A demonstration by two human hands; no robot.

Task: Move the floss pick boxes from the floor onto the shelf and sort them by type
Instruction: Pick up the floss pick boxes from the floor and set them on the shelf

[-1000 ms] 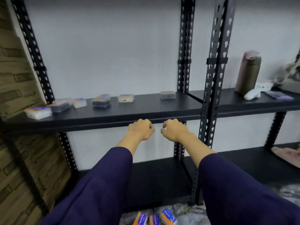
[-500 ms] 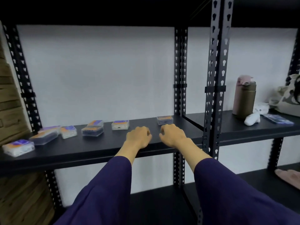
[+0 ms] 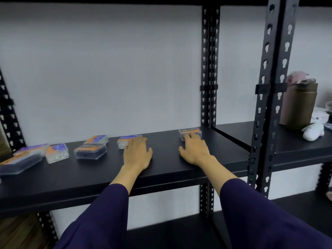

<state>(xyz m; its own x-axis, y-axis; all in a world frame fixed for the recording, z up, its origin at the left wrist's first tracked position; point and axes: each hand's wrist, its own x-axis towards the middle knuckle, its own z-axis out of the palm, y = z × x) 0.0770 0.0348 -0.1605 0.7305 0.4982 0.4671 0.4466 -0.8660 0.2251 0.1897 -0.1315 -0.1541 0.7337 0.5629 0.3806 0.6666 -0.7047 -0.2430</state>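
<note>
Several clear floss pick boxes with orange and blue labels lie on the black shelf (image 3: 161, 169). My left hand (image 3: 137, 152) reaches with straight fingers onto a white-filled box (image 3: 125, 140) near the middle. My right hand (image 3: 195, 150) lies flat, its fingertips touching a dark-filled box (image 3: 189, 132) at the right end of the shelf. Further left stand a dark-filled box (image 3: 90, 150), a white-filled box (image 3: 97, 139) behind it, another white-filled box (image 3: 57, 153) and a long dark-filled box (image 3: 19, 161) at the left edge.
Black perforated uprights (image 3: 269, 97) split this bay from the right bay, where a brown and pink bottle (image 3: 299, 103) and a white soft toy (image 3: 313, 131) stand. A lower shelf (image 3: 179, 232) runs beneath. A white wall backs the shelf.
Both hands have gone from curled fists at the shelf's front edge to spread fingers further back, touching two boxes. The view has risen, and the boxes on the floor have left it.
</note>
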